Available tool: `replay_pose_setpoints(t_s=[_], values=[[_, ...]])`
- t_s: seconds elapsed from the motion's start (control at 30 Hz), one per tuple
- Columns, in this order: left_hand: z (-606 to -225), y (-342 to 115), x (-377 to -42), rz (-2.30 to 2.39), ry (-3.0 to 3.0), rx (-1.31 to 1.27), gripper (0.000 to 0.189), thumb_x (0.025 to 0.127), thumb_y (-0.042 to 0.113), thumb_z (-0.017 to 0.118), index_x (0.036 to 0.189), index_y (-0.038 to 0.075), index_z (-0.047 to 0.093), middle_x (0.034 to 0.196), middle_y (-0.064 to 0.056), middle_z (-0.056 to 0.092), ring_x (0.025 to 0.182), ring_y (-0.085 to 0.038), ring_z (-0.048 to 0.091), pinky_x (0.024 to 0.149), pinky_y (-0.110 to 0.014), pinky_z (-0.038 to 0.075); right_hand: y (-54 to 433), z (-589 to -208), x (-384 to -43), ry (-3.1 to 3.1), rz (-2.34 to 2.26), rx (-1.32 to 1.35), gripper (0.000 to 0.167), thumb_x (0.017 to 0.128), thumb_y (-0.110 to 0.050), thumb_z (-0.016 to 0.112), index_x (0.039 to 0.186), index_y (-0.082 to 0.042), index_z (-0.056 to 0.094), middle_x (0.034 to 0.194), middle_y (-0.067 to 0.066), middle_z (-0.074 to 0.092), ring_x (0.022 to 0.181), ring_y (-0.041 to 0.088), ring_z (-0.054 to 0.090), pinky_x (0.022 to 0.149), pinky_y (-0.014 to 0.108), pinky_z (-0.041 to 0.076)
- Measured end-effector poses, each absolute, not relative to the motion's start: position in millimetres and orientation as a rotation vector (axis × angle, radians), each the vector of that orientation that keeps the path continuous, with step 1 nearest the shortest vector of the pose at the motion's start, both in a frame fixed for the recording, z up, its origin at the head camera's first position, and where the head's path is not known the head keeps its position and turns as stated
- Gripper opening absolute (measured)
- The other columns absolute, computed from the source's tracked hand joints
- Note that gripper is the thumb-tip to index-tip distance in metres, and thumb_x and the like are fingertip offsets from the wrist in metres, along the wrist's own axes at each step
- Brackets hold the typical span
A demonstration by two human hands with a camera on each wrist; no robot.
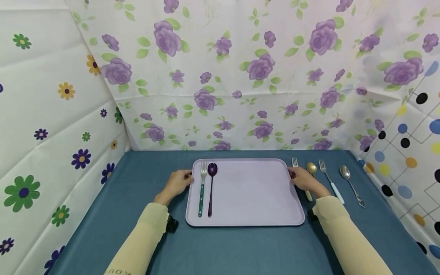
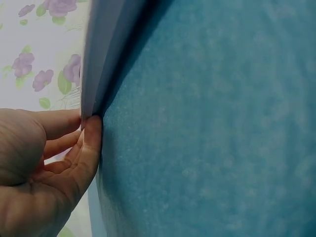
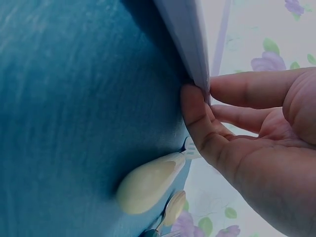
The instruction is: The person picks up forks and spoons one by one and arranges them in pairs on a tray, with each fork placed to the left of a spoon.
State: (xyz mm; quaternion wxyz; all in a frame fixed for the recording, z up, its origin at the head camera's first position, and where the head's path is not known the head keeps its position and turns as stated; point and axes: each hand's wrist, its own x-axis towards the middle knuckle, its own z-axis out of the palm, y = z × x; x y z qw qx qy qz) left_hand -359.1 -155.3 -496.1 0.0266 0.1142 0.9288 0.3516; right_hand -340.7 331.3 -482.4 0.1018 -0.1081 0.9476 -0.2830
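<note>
A pale lilac tray (image 1: 254, 191) lies flat over the blue cloth, a hand at each short side. On its left part a fork (image 1: 201, 194) with a green handle and a dark purple spoon (image 1: 211, 187) lie side by side, handles toward the person. My left hand (image 1: 178, 183) pinches the left rim between thumb and fingers, plain in the left wrist view, where the tray's edge (image 2: 96, 64) shows. Over on the right, my right hand (image 1: 304, 179) pinches the opposite rim (image 3: 190, 44). Its fingers overlap a cream-handled fork (image 1: 295, 162) just outside the tray.
Right of the tray, a gold spoon (image 1: 311, 167), partly behind the right hand, a white-handled fork (image 1: 331, 183) and a silver spoon (image 1: 350, 183) lie on the blue tablecloth (image 1: 220, 252). A floral sheet (image 1: 233, 95) hangs at the back; patterned sheets flank both sides.
</note>
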Motion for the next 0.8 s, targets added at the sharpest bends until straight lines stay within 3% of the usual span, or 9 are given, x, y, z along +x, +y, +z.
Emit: replay_pose_setpoints(t_s=[0.23,0.4,0.6,0.8], values=[[-495.7,-154.6,-358.6,1.086,2.883,0.349,0.037,0.101,0.006,0.066,0.135,-0.008,0.064,0.101,-0.012,0.07,0.091,-0.024,0.064,0.082,-0.041,0.054,330.7,-480.1,-340.1,2.794,-0.833,-0.31,0.064,0.088,0.01,0.058,0.145,0.025,0.036,0.099,0.024,0.062,0.082,0.029,0.054,0.072,0.039,0.044],[-496.7,-156.5,-357.5,1.078,2.877,0.342,0.038,0.101,0.008,0.066,0.136,-0.008,0.063,0.102,-0.011,0.07,0.091,-0.024,0.064,0.081,-0.041,0.054,333.5,-479.1,-337.4,2.804,-0.899,-0.31,0.058,0.091,0.01,0.058,0.143,0.026,0.039,0.091,0.02,0.062,0.075,0.025,0.06,0.068,0.038,0.05],[-496.7,-155.6,-357.2,1.093,2.854,0.32,0.04,0.102,0.01,0.065,0.139,-0.007,0.062,0.106,-0.013,0.071,0.093,-0.024,0.065,0.083,-0.041,0.054,339.4,-471.2,-334.4,2.775,-0.972,-0.248,0.056,0.094,0.011,0.052,0.145,0.025,0.036,0.095,0.022,0.059,0.078,0.031,0.063,0.069,0.039,0.052],[-496.7,-155.7,-356.3,1.098,2.859,0.32,0.039,0.102,0.008,0.065,0.137,-0.008,0.062,0.105,-0.013,0.071,0.093,-0.024,0.065,0.084,-0.042,0.054,346.1,-465.7,-333.2,2.835,-0.924,-0.255,0.056,0.094,0.008,0.051,0.146,0.024,0.038,0.092,0.019,0.06,0.073,0.027,0.061,0.065,0.037,0.049]])
